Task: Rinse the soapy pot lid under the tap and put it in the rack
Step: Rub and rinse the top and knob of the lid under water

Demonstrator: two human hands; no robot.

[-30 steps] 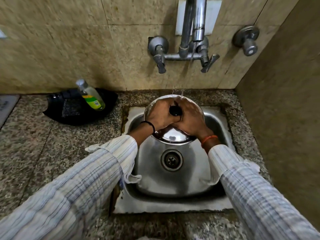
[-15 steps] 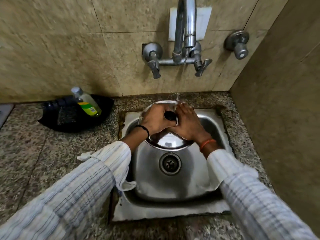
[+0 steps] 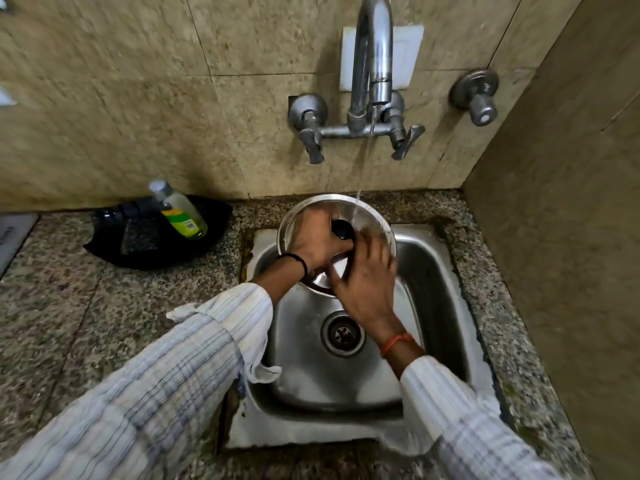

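A round steel pot lid [image 3: 370, 216] with a black knob [image 3: 343, 231] is held over the back of the steel sink [image 3: 433, 271]. My left hand [image 3: 317, 239] grips the lid at the knob. My right hand [image 3: 367, 282] lies flat on the lid's near side, fingers spread. A thin stream of water [image 3: 366, 157] falls from the tap spout [image 3: 375, 53] onto the lid's far edge. No rack is in view.
A black tray [image 3: 145, 237] with a green soap bottle [image 3: 181, 213] sits on the granite counter [image 3: 86, 306] left of the sink. A drain [image 3: 343, 334] lies in the basin. Two tap handles [image 3: 311, 133] and a wall valve [image 3: 479, 95] stick out of the tiled wall. A side wall rises at right.
My right hand has slid from the knob down to the lid's near side. The lid has shifted further back under the stream. The camera has tilted up a little.
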